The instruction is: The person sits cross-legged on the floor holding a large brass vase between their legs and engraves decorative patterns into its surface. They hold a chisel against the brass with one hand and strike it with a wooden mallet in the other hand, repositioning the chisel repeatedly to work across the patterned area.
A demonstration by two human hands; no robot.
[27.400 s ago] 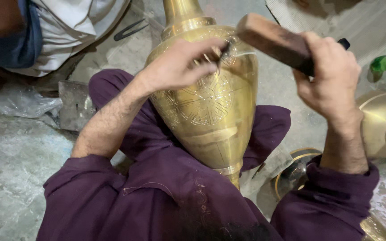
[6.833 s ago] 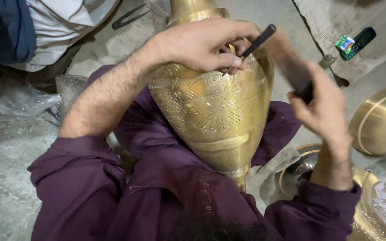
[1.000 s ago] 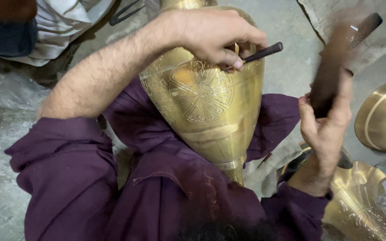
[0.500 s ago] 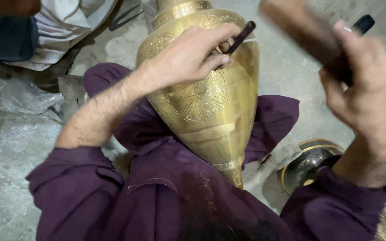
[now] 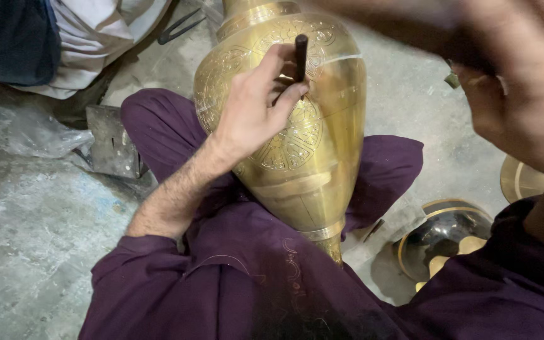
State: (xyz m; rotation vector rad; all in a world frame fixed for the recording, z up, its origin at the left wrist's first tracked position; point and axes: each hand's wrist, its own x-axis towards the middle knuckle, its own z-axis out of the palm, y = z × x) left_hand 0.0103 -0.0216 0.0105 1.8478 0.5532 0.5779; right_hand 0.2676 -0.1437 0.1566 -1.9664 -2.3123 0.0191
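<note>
A large engraved brass vase (image 5: 322, 151) lies tilted across my lap, its narrow foot toward me. My left hand (image 5: 256, 107) rests on the vase's shoulder and pinches a short dark chisel (image 5: 300, 53), tip against the metal. My right hand (image 5: 524, 101) is raised at the upper right, close to the camera and blurred. It grips a dark wooden mallet (image 5: 404, 25) that streaks across the top of the view.
Another person in white and dark blue clothes (image 5: 64, 38) sits at the top left. A dark metal block (image 5: 114, 141) lies on the concrete floor by my knee. Brass bowls (image 5: 442, 236) and a brass disc (image 5: 521, 179) sit at my right.
The view has closed in. My left hand has turned the chisel more upright on the vase. My right hand with the mallet has swung up and toward the camera.
</note>
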